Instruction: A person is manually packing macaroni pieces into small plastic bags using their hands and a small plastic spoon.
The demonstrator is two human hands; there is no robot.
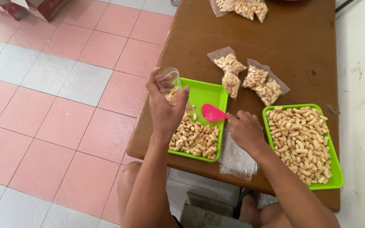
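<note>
The left hand (165,107) covers the lower part of the small clear bag (168,80), so how full it is cannot be told. The right hand (245,130) hides the handle of the pink scoop (213,112) and the top of the stack of empty bags (236,158). The top edge cuts off a filled bag (243,8) and the counter (275,38). A red box (30,8) is cropped at the upper left corner.
</note>
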